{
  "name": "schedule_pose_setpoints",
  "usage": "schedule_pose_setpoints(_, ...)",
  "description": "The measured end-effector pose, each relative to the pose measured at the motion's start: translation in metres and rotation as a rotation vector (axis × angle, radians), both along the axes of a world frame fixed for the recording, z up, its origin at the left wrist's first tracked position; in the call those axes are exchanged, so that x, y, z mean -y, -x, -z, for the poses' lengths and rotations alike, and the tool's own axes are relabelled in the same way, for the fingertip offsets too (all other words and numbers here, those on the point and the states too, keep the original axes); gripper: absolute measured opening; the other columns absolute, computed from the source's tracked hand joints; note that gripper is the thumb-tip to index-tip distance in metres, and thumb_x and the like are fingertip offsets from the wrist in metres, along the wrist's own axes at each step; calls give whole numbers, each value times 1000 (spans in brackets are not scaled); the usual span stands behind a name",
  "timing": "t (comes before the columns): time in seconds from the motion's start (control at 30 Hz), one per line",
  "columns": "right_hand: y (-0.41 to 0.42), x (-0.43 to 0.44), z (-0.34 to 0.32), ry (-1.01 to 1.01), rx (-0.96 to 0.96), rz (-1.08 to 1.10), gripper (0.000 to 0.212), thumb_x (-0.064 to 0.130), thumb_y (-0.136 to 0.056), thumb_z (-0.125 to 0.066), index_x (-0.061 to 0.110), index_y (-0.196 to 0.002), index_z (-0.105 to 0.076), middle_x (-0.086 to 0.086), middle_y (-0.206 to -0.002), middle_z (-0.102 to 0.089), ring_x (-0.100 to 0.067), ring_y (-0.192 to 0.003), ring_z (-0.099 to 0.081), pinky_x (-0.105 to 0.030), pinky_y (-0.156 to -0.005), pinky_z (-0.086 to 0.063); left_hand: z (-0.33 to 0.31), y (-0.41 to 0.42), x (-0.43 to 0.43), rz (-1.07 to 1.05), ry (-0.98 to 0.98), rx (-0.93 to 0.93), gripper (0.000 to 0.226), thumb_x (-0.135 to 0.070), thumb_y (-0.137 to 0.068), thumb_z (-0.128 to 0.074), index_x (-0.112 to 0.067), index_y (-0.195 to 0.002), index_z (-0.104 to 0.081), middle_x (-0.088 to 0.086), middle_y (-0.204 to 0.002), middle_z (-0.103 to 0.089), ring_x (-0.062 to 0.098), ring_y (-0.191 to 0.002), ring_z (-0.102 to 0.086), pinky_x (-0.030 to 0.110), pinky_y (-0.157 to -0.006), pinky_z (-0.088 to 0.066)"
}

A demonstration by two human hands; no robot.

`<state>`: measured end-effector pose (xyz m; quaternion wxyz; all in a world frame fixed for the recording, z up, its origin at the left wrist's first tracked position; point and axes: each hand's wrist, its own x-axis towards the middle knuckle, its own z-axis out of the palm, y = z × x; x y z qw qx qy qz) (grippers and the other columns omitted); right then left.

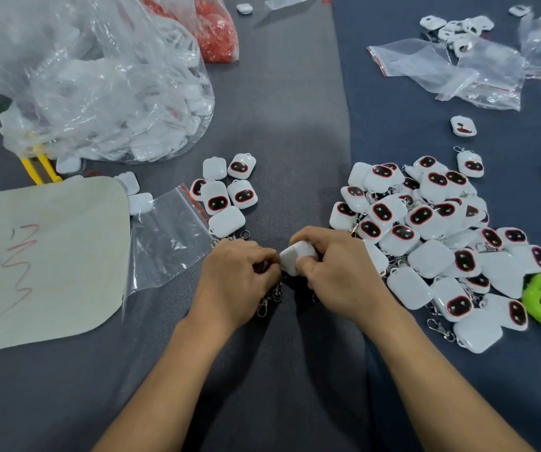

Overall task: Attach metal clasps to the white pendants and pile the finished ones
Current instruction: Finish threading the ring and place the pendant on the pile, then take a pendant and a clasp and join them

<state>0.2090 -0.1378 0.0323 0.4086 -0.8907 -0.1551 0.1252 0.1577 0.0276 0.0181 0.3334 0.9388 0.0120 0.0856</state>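
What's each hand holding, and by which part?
Right hand grips the white pendant by its sides. Left hand pinches metal clasps at their upper end, against the pendant's corner; the hooks dangle below.

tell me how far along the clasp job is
Done: the big pile at right, several showing clasps. In hand: the right hand grips a pendant while the left hand pinches a clasp against it. To do: a small group with no clasps visible, plus a full bag.

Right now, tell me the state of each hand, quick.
Left hand: closed, fingers curled on metal clasps.
Right hand: closed, gripping a white pendant.
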Motion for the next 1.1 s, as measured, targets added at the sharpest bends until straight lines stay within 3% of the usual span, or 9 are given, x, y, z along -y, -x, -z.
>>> schedule_pose_setpoints(0.13, 3, 1, 5, -33, -30, 59, 23, 7, -84, -60, 28, -87, -68, 12, -64, -63, -6, -60, -59, -21, -58, -46, -1, 1, 1, -13, 28, -10, 9, -25, -76, -70, -23, -70, -76, -7, -57, -55, 13, -63, -48, 32, -70, -40)
schedule_pose_setpoints(0.33, -4, 6, 10, -427, -298, 287, 26, -10, -87, -60, 12, -93, -71, -6, -65, -70, -19, -50, -62, -29, -48, -49, -6, 5, 2, -59, 89, 59, 11, -23, -73, -71, -29, -76, -80, -13, -64, -65, 8, -62, -57, 27, -67, -48)
schedule_pose_setpoints(0.47, -4, 5, 12, -436, -290, 280, 25, -9, -87, -60, 11, -97, -71, -8, -70, -73, -21, -52, -64, -27, -50, -52, -7, 7, 3, 47, -89, -19, 13, -34, -75, -75, -36, -87, -80, -15, -78, -67, 7, -75, -59, 33, -75, -46)
schedule_pose_setpoints(0.67, -4, 5, 15, -500, -318, 314, 22, -12, -89, -59, 6, -97, -69, -8, -65, -70, -21, -52, -62, -26, -48, -50, -9, 0, 8, 9, -66, -32, 8, -22, -84, -75, -28, -84, -81, -11, -80, -69, 14, -77, -61, 31, -73, -45)
schedule_pose_setpoints(0.83, -3, 7, 13, -571, -335, 331, 25, -14, -90, -56, 6, -97, -69, -8, -67, -70, -19, -53, -62, -24, -49, -51, -10, 7, 15, 28, -108, 8, 16, -42, -74, -77, -33, -88, -80, -13, -79, -67, 8, -75, -60, 31, -70, -46)
schedule_pose_setpoints(1.0, -1, 7, 12, -584, -327, 322, 23, -14, -90, -56, 3, -99, -68, -7, -66, -70, -18, -53, -62, -25, -50, -52, -7, -1, 28, 27, -266, 95, 3, -26, -81, -79, -26, -79, -79, -6, -70, -65, 19, -67, -59, 33, -66, -39)
schedule_pose_setpoints(1.1, 1, 10, 11, -624, -346, 340, 20, -12, -89, -59, 2, -100, -67, -8, -67, -70, -18, -54, -62, -25, -50, -51, -4, -2, 23, 1, -167, 61, 4, -30, -84, -77, -30, -85, -80, -7, -74, -69, 17, -69, -62, 33, -66, -45)
